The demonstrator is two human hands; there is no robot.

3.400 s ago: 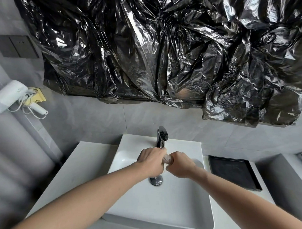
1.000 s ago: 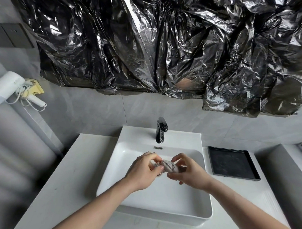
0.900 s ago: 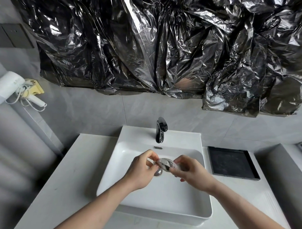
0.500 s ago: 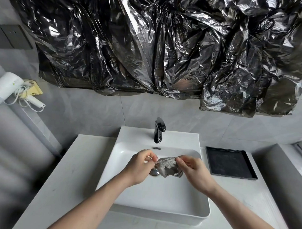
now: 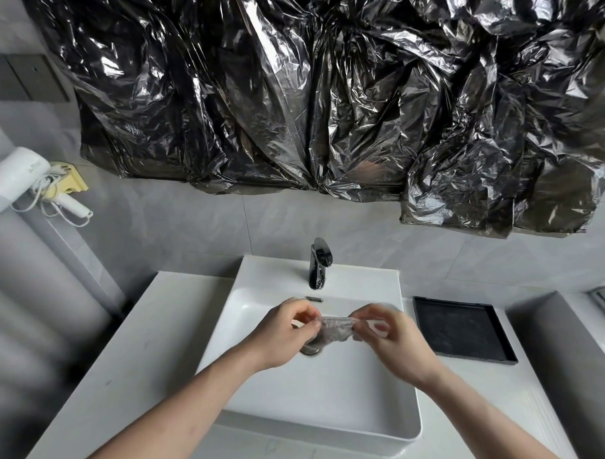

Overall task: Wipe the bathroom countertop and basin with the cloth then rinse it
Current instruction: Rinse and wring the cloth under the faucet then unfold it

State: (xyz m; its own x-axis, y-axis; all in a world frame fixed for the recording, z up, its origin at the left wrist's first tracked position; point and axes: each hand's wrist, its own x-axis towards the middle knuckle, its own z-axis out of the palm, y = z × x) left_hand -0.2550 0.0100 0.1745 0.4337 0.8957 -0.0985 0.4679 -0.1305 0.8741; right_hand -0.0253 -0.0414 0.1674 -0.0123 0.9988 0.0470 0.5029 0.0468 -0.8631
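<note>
Head view: both hands are raised over the white rectangular basin (image 5: 334,393), which sits on the white surface (image 5: 134,358). The left hand (image 5: 284,333) has its fingers curled, thumb and fingertips pinching the left edge of a small grey cloth (image 5: 333,329). The right hand (image 5: 390,336) likewise pinches the right edge between thumb and fingers, the remaining fingers loosely bent. The cloth is stretched between the two hands, its upper edge taut and its lower part sagging, held in the air above the metal drain (image 5: 310,349), which is partly hidden behind it. Whether the cloth is wet cannot be told. The black tap (image 5: 318,263) stands upright at the back rim of the basin, apart from the hands; no water stream is visible from it. A slot-shaped overflow opening (image 5: 314,299) shows on the rear basin wall, just above the left hand. To the right of the basin, on the surface, lies a black square tray (image 5: 462,328). Crumpled black plastic sheeting (image 5: 323,91) covers the wall above. A white hair dryer (image 5: 18,177) hangs in a holder on the left wall, and a dark switch plate (image 5: 25,79) is mounted above it.
</note>
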